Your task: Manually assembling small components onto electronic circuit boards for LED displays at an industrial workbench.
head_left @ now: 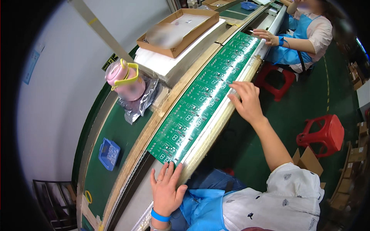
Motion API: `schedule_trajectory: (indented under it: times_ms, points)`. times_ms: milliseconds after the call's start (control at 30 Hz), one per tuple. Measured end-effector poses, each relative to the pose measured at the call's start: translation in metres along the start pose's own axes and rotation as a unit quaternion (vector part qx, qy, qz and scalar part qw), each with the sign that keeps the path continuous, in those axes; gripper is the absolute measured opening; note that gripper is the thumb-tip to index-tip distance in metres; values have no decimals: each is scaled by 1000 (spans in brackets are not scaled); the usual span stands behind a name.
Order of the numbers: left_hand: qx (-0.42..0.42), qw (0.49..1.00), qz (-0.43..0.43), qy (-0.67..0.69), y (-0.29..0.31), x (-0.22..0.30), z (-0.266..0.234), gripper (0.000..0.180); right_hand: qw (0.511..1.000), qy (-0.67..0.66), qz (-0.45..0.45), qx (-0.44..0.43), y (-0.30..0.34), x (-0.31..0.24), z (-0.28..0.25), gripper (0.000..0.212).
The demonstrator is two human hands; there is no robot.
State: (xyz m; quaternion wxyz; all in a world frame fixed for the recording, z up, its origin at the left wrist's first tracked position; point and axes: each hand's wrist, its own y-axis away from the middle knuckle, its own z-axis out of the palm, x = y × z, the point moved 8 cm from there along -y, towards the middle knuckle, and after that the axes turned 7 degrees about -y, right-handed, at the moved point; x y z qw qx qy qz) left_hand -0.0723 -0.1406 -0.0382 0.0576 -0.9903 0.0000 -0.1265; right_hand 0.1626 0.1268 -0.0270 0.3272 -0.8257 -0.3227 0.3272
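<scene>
A long row of green circuit boards [198,94] lies along the conveyor rail, with glare running down its length. My left hand [167,188] is palm down at the near end of the row. Its fingers are stretched out, with the fingertips at the board's edge, and a blue band circles the wrist. Farther up, my right hand [248,101] hovers by the right edge of the boards with its fingers apart and holds nothing. I cannot tell whether its fingertips touch the boards. At the far end, a co-worker's hand [266,37] reaches over the boards.
Left of the wooden rail [168,102] stand a pink bottle [129,84] on a silver bag [135,109] and a blue bin [109,154]. Beyond them, a cardboard tray [179,32] rests on white foam [162,63]. Red stools [322,134] stand on the right.
</scene>
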Motion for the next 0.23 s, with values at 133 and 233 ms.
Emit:
schedule_trajectory:
  times_ms: [133, 233]
  points:
    - [-19, 999, 39, 3, -1, -10, 10, 65, 999, -34, 24, 35, 30, -32, 2, 35]
    - [-35, 997, 72, -5, -1, -14, 12, 68, 997, -48, 35, 52, 52, -56, 7, 36]
